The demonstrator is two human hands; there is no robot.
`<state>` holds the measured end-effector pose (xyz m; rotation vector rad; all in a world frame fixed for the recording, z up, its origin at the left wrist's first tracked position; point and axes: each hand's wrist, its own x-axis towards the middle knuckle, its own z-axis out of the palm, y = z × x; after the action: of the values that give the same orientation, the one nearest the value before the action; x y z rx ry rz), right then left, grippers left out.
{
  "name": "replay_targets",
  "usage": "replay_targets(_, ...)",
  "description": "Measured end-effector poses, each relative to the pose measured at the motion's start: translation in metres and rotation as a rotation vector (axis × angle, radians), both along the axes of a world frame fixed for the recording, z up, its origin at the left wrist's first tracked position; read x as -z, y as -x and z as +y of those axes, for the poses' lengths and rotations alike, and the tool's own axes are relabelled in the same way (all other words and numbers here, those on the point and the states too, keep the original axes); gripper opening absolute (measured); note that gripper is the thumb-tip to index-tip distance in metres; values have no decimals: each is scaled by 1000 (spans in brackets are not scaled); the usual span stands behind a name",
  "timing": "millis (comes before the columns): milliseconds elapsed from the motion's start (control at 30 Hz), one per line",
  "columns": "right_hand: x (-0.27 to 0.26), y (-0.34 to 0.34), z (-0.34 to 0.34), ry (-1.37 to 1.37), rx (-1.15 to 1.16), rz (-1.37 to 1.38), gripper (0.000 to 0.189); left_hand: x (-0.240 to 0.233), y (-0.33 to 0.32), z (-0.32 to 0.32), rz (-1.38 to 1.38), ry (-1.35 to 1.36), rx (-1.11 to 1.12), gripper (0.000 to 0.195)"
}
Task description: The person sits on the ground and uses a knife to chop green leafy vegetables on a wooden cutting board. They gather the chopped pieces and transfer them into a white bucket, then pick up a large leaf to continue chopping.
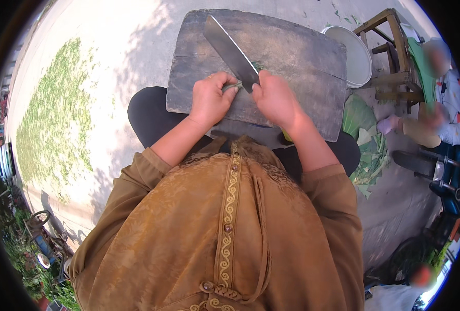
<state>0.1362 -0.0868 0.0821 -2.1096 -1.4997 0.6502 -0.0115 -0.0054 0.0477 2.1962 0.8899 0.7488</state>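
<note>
A weathered wooden board [300, 74] lies in front of me at knee height, its near side between my knees. My right hand [278, 99] grips the handle end of a broad cleaver [228, 48]. The blade slants toward the far left over the board, its bright edge facing the upper right. My left hand [211, 95] is low over the board, left of the cleaver. Its thumb and fingers pinch a small pale green leaf piece [233, 85] close to the blade. A few dark green bits [257, 65] show beyond the blade, which partly hides them.
A white bucket [356, 58] stands at the board's right, beside a wooden stool frame [395, 42]. Large green leaves [370, 155] are piled by my right knee. Another person [453, 105] is at the far right, near a wheel [412, 163]. Green cuttings [59, 120] cover ground at left.
</note>
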Motion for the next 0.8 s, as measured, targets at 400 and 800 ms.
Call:
replay_targets(400, -30, 10, -33, 57, -44, -151, 14, 22, -16, 11, 70, -239, 45, 7)
replay_targets(800, -16, 15, 6, 196, -138, -179, 12, 31, -13, 12, 90, -311, 82, 8)
